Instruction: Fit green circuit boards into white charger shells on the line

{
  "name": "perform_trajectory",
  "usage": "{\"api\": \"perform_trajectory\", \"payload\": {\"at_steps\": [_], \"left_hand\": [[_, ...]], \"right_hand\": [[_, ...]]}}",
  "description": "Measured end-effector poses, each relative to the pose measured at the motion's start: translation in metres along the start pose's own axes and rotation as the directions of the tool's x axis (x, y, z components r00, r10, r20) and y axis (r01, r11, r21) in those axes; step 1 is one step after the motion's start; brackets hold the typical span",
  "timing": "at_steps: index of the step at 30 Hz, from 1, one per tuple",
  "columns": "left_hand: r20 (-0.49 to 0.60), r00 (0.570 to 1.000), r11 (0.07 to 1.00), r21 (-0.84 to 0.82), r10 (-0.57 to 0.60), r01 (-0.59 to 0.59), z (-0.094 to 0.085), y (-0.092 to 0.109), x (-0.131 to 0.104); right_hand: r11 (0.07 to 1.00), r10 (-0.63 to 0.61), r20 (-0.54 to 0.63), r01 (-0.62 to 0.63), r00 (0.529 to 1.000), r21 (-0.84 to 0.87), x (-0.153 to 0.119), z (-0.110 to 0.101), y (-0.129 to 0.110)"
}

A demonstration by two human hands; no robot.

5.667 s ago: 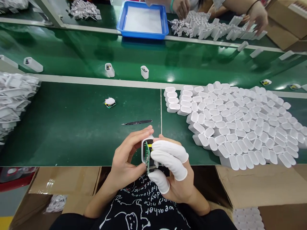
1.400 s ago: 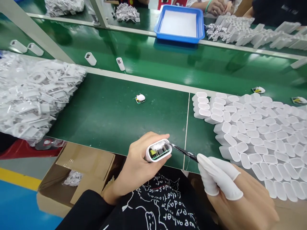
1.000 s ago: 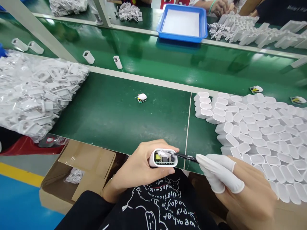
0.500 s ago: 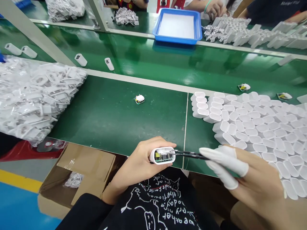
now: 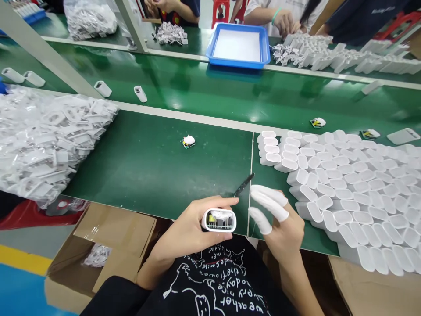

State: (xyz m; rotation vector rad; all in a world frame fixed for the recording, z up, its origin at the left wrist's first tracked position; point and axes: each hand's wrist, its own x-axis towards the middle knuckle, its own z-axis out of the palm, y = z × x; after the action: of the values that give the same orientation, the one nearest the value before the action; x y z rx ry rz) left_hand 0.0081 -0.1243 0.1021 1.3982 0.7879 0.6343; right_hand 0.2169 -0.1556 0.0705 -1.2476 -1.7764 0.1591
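While our left hand (image 5: 189,229) clamps the case (image 5: 219,229) at the table's (image 5: 148,166) near edge, board (image 5: 220,223) inside, our right (image 5: 283,232) looks empty, fingers apart, near the tweezers (image 5: 244,185), so we judge this a pause in handling, calling for a firm left grip.

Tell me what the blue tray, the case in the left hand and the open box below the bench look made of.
The blue tray looks like moulded plastic: even colour, slightly glossy rim. The white case in the left hand is probably hard plastic, with a smooth, clean rounded rim. The open box appears to be cardboard: matt brown, folded flaps.
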Motion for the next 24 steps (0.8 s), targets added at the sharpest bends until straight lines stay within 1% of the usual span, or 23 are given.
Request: {"api": "perform_trajectory", "payload": {"at_steps": [1,3,6,8,11,13,15,17,19,20,22,24], "left_hand": [[0.03,1.0,1.0,-0.01,-0.008,0.009,0.001,0.001,0.001],[0.076,0.997,0.999,-0.032,-0.021,0.024,0.002,0.001,0.002],[0.107,0.993,0.998,-0.052,-0.04,0.046,0.003,0.0,0.005],[0.117,0.992,0.996,-0.074,-0.046,0.055,0.003,-0.002,0.006],[0.136,0.99,0.995,-0.093,-0.032,0.045,0.003,-0.006,0.006],[0.123,0.992,0.996,-0.081,-0.029,0.039,0.003,-0.008,0.005],[0.091,0.995,0.998,-0.053,-0.036,0.041,0.004,-0.009,0.005],[0.057,0.998,0.999,-0.017,-0.03,0.031,0.004,-0.009,0.004],[0.024,1.0,1.0,0.01,0.005,-0.005,0.005,-0.009,0.003],[0.005,1.0,0.999,0.023,0.029,-0.029,0.006,-0.009,0.003],[-0.028,0.996,0.996,0.053,0.079,-0.077,0.008,-0.009,0.003],[-0.05,0.992,0.989,0.092,0.12,-0.115,0.01,-0.01,0.003]], "right_hand": [[0.998,-0.029,-0.004,0.029,1.0,0.057,0.006,-0.003,-0.008],[0.991,-0.056,0.038,0.051,0.998,0.123,0.015,-0.006,-0.019],[0.98,-0.015,0.084,-0.002,0.996,0.198,0.02,-0.003,-0.022],[0.962,0.009,0.069,-0.028,0.998,0.272,0.019,0.0,-0.02],[0.936,0.075,0.0,-0.071,0.997,0.345,0.016,0.0,-0.017],[0.952,0.135,-0.031,-0.121,0.99,0.28,0.014,-0.006,-0.015],[0.983,0.146,-0.006,-0.144,0.989,0.117,0.012,-0.014,-0.012],[0.994,0.082,0.049,-0.078,0.995,-0.082,0.008,-0.022,-0.007],[0.975,0.01,0.104,0.013,0.994,-0.223,0.002,-0.027,-0.005],[0.963,0.005,0.128,0.03,0.992,-0.269,-0.001,-0.029,-0.005],[0.943,0.05,0.15,0.003,0.987,-0.334,-0.007,-0.029,-0.01],[0.947,0.087,0.118,-0.045,0.989,-0.318,-0.011,-0.028,-0.02]]}}
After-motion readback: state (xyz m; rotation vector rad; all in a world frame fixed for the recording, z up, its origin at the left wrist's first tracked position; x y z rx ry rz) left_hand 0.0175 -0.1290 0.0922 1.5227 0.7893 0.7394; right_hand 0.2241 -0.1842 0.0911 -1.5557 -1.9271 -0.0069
